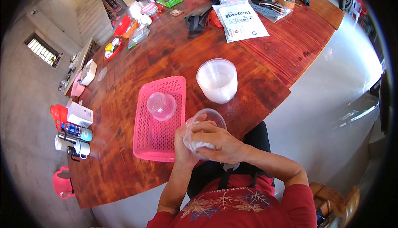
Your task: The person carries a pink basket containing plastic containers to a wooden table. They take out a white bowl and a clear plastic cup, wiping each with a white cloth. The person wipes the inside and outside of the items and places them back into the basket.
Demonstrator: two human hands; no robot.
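Observation:
In front of my body, my left hand (184, 148) is closed around the side of a round clear plastic tub (215, 115). Bent across the same tub is my right hand (223, 142), its fingers closed against the plastic. Something white and soft-looking (202, 145), perhaps a cloth or tissue, shows by the right fingers; whether it lies inside the tub is unclear. Just left of my hands, a pink perforated basket (159, 154) holds one small clear tub (161, 106). Beyond my hands stands a nested stack of clear tubs (217, 81).
A reddish wooden table (114, 157) spans the view. At its left edge are a white box (79, 114), bottles and mugs (82, 148). A white plastic bag (241, 21), a green basket (172, 0) and red bowls (123, 25) lie farther back. A wooden chair (344, 203) is behind right.

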